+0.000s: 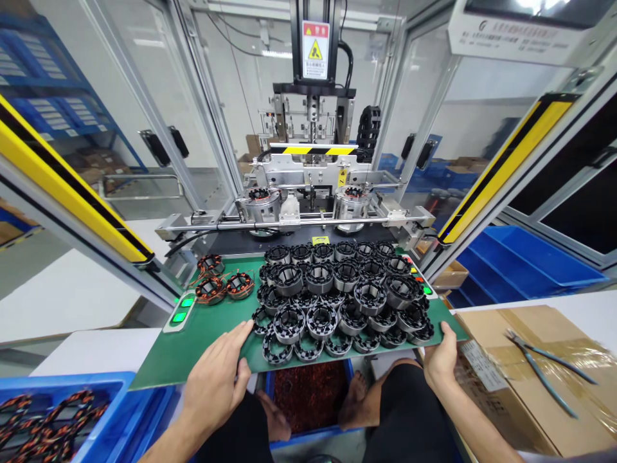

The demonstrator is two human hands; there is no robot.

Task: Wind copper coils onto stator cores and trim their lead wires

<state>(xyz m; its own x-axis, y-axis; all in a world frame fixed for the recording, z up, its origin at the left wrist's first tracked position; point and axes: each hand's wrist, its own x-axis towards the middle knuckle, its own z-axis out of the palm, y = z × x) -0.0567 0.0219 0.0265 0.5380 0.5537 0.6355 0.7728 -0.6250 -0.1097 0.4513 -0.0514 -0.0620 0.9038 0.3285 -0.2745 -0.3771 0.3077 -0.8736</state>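
Dark, unwound motor stators [322, 319] stand stacked in rows on a green work surface [168, 357]. My left hand [219, 366] lies at the stack's front left corner, its fingers stretched out and thumb apart. Its fingertips are at the outermost stator [261, 319], and contact is unclear. At the right front edge is my right hand [441, 354], thumb extended over the green surface beside the stack. Its other fingers are hidden at the edge. Several copper-wound stators [211, 290] sit at the back left, away from both hands.
Behind the surface stands a machine with two metal holders [261, 204], each bearing a stator. Yellow posts [506, 170] flank the opening. A blue bin [120, 386] of wound stators is at left. Pliers [542, 370] lie on a cardboard box [573, 411] at right.
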